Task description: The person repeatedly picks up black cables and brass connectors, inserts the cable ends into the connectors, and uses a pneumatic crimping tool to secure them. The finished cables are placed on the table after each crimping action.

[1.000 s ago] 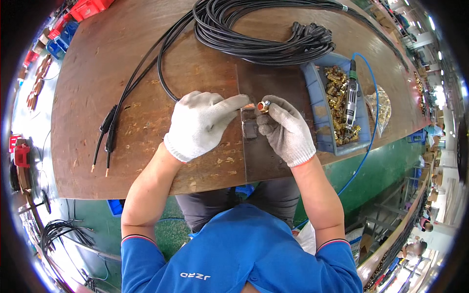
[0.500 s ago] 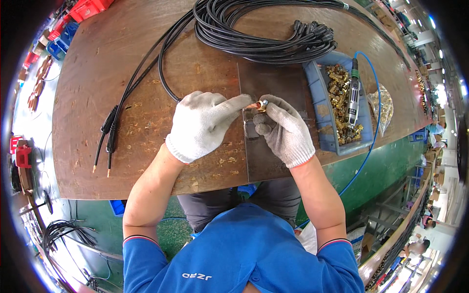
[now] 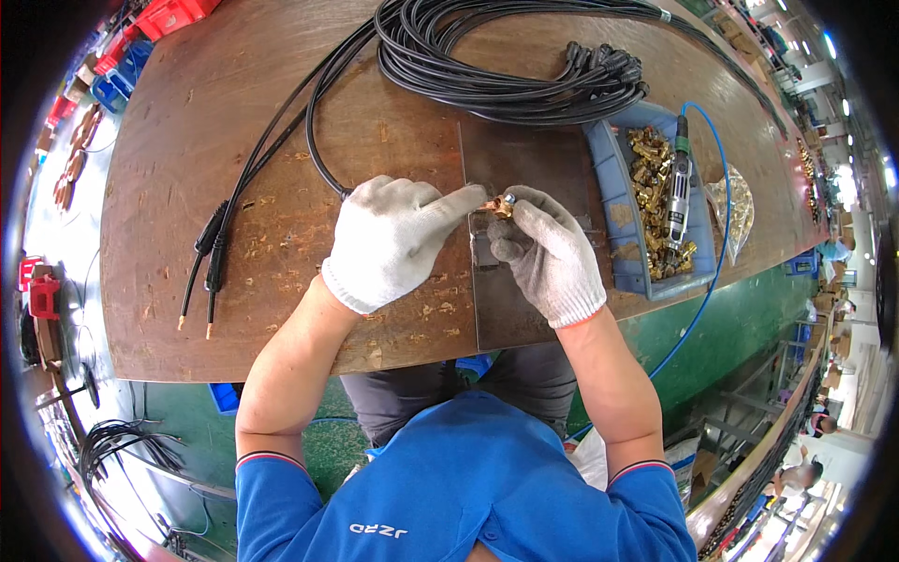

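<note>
"Pinching what, exactly, was the right hand (image 3: 552, 248)?"

"A small brass fitting (image 3: 503, 207), caught between the thumb and fingertips, with the lower fingers curled in beneath it. It sat above the table (image 3: 393, 140), at the left edge of that hand."

"And how did it lie from the left hand (image 3: 384, 245)?"

"Just right of the pointing forefinger's tip. A bit of copper end (image 3: 488, 204) showed between the two, running left to right, roughly in line with the fitting. They looked to be touching, though I couldn't tell how far one went into the other."

"So the left hand wasn't spread?"

"No, closed. Its forefinger reached forward and the other fingers were folded around the black cable (image 3: 318, 155), which came in behind the knuckles from the upper left. Its thumb was hidden from view."

"Which hand was nearer the fitting?"

"The right, since it had hold of it, but both sets of fingertips nearly met there."

"What stood near the right hand?"

"A blue bin (image 3: 618, 225) to its right, holding loose brass pieces (image 3: 646, 164), with a silver hand tool (image 3: 677, 197) lying over them."
</note>
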{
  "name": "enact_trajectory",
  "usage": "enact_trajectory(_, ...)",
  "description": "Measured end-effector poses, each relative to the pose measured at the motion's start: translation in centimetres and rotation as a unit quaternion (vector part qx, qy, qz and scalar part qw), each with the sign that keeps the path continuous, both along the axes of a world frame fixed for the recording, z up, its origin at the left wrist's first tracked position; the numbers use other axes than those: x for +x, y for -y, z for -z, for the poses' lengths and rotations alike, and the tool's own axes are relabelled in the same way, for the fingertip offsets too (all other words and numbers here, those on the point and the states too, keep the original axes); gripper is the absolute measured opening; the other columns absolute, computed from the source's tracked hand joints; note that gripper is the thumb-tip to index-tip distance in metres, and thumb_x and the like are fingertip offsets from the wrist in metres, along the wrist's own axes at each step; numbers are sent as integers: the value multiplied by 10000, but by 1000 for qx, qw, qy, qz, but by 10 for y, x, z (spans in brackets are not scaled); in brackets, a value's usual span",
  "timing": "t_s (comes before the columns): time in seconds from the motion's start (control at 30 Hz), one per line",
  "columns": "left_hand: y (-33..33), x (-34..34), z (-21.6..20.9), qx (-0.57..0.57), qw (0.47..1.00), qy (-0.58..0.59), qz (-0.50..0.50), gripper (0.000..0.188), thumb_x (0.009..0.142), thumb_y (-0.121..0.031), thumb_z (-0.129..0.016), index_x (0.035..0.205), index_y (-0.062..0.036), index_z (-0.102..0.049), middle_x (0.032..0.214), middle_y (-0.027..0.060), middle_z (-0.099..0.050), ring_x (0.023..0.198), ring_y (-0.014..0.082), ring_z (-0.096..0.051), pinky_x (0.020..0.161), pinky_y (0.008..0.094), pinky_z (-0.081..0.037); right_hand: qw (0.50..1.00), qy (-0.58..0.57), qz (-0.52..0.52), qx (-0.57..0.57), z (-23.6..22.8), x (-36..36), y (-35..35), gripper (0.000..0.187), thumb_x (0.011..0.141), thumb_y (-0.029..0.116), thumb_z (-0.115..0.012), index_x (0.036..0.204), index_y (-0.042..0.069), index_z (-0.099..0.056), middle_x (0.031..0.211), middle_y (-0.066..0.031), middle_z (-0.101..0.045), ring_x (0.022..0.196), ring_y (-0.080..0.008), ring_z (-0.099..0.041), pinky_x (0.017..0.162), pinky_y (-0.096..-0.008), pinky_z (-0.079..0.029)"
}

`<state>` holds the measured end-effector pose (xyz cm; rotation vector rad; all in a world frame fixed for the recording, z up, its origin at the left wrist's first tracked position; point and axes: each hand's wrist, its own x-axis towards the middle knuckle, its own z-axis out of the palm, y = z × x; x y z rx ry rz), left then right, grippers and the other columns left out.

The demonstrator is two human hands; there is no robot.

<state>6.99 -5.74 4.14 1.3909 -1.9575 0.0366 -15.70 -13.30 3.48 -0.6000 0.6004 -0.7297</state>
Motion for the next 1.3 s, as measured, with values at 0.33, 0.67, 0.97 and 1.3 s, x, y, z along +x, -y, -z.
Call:
enact_trajectory(0.33, 0, 0, 2, -6, 1000, 17, 0, 457, 818, -58, -767, 1267, -143, -790, 716, 58, -645, 646, 293, -621, 612, 430, -471, 999, -34, 18, -18, -1, 1, -2, 242, 1039, 113, -699, 1234, -28, -672, 1098, -174, -776, 887, -243, -776, 787, -362, -645)
enact_trajectory(0.67, -1, 1, 5, 10, 1000, 24, 1, 431, 838, -82, -769, 1263, -148, -786, 726, 67, -648, 661, 307, -628, 621, 441, -468, 995, -84, 9, -50, 1, -1, 0, 225, 1049, 99, -685, 1242, -19, -684, 1067, -137, -788, 856, -214, -783, 786, -351, -653)
enact_trajectory(0.97, -1, -2, 5, 44, 999, -11, -11, 281, 864, -105, -784, 1144, -107, -781, 792, 92, -719, 737, 323, -700, 674, 455, -516, 949, -225, -48, -214, -2, 0, 4, 224, 1053, 104, -714, 1243, -13, -723, 1023, -58, -780, 795, -79, -703, 694, -243, -568)
enact_trajectory(1.3, 3, -3, 16, 55, 998, 2, -11, 135, 878, -148, -794, 1000, -95, -773, 795, 106, -721, 760, 329, -708, 706, 463, -533, 684, -421, -8, -595, -2, 4, 11, 172, 940, 147, -795, 1110, 120, -803, 1145, -93, -769, 1013, -302, -743, 836, -394, -601)
